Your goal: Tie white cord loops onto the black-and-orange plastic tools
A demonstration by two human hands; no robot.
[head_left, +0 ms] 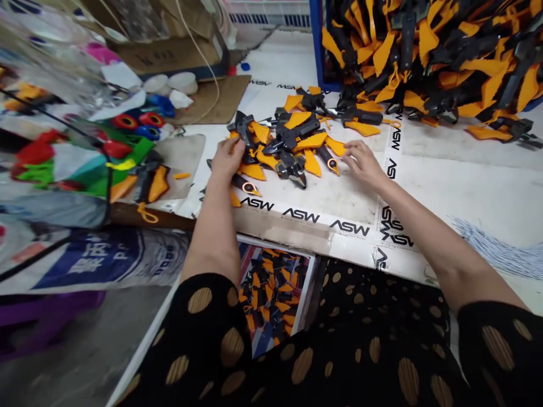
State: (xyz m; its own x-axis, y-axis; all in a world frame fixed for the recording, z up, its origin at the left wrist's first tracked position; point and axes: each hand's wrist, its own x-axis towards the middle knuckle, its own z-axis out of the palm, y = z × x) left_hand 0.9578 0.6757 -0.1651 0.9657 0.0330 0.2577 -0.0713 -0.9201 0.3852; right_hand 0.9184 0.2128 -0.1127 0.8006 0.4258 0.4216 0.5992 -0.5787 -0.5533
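Observation:
A loose heap of side cutters (288,147) with black metal heads and orange handles lies on a white printed board (352,195). My left hand (227,158) curls over the black head of one cutter (242,127) at the heap's left side. My right hand (361,164) lies flat with its fingers apart, its fingertips close to an orange handle (335,146) at the heap's right edge. No tool sits in that hand. Some cutters in the heap cross over others, hiding parts of them.
A blue crate (318,39) holds a much larger heap of cutters at the upper right. Colourful packaging, cardboard and white lids lie at the left. A picture of similar cutters (274,294) sits below the board, by my lap.

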